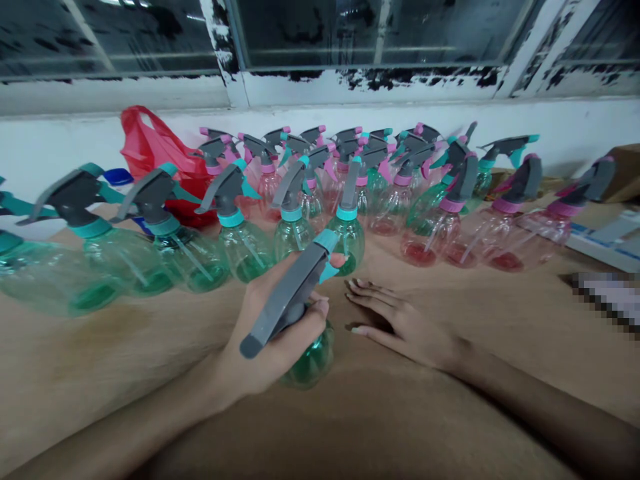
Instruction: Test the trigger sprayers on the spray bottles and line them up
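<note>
My left hand (273, 333) is wrapped round the neck of a green spray bottle (310, 357) with a grey trigger head and teal nozzle, standing on the brown tabletop (100, 360). A fingertip rests by the teal nozzle. My right hand (395, 320) lies just right of the bottle, fingers stretched out and curved down onto the table, holding nothing. Behind them stands a row of green spray bottles (240, 247).
Several pink spray bottles (425, 233) with grey and pink heads crowd the back and right. A red plastic bag (150, 150) sits at the back left by the white wall. A brown box (625, 170) and flat packaging (610, 240) lie at the right.
</note>
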A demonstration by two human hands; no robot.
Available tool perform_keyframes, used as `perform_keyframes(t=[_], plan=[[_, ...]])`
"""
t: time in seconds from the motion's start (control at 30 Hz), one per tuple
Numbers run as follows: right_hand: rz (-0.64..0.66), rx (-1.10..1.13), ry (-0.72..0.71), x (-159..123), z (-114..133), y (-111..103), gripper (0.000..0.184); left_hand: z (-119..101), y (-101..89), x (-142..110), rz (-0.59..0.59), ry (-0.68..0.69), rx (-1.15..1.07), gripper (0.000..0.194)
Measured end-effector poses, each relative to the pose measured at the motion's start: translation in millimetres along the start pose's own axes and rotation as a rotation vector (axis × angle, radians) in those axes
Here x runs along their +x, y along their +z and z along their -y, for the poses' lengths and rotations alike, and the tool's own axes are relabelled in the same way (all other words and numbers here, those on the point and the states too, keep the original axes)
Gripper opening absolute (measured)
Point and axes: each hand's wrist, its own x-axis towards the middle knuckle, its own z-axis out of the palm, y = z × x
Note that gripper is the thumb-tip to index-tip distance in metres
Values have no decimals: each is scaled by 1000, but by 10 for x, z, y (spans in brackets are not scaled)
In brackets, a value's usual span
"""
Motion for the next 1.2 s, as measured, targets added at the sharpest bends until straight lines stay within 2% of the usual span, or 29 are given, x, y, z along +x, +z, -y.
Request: perform_keyframes(t=[0.33, 0.47, 0.57, 0.87, 1.0, 1.2], plan=[[-5, 8, 3, 0, 6, -8, 54, -2, -7, -11, 8, 9, 13, 34], [-8, 10, -3, -2, 18, -21, 54, 9, -16, -2, 20, -15, 0, 40], [-6, 19, -2, -2, 9, -12, 54, 3, -34, 17, 31, 20, -24, 43], [-24, 43, -6, -8, 4, 7, 54, -44, -85, 29, 81, 23, 1, 39], [-8, 27, 11, -7, 8, -2, 56, -44, -94, 21, 93, 18, -19, 26], [1, 13, 2, 1, 21, -11, 55, -58, -40, -13, -15, -38, -8, 20]])
